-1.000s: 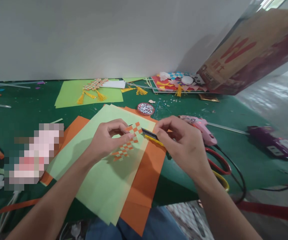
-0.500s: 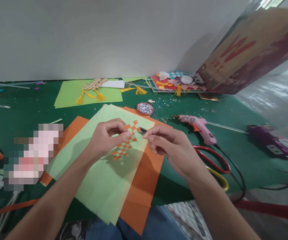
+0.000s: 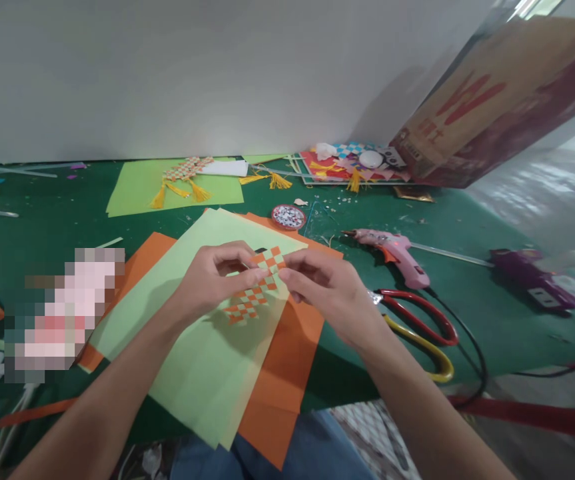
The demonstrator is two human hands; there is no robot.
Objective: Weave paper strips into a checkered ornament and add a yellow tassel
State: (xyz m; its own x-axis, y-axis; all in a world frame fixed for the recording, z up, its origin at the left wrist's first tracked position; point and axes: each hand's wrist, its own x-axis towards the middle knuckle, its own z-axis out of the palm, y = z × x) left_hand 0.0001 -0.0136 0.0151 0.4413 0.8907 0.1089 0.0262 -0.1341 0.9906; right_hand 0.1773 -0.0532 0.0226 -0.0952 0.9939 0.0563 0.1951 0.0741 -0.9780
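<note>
Between my hands is a woven paper piece (image 3: 253,293) in an orange and pale green checker pattern, with a stepped outline. My left hand (image 3: 222,270) pinches its upper left part between thumb and fingers. With thumb and bent fingers, my right hand (image 3: 317,277) grips its upper right edge. A small dark bit (image 3: 261,251) shows behind the top of the piece; what it is I cannot make out. Under both hands lie pale green paper sheets (image 3: 192,387), partly covering orange sheets (image 3: 274,373).
Right of my hands are a pink glue gun (image 3: 404,257) and scissors (image 3: 417,317) with red and yellow handles. A small red dish (image 3: 288,217) of beads stands behind the sheets. Tasselled woven pieces (image 3: 187,170) lie farther back. A paper bag (image 3: 497,100) leans at the right.
My right hand has moved left onto the woven piece's edge. The dark slim thing at its fingertips is now mostly hidden behind the piece. The piece has shifted slightly.
</note>
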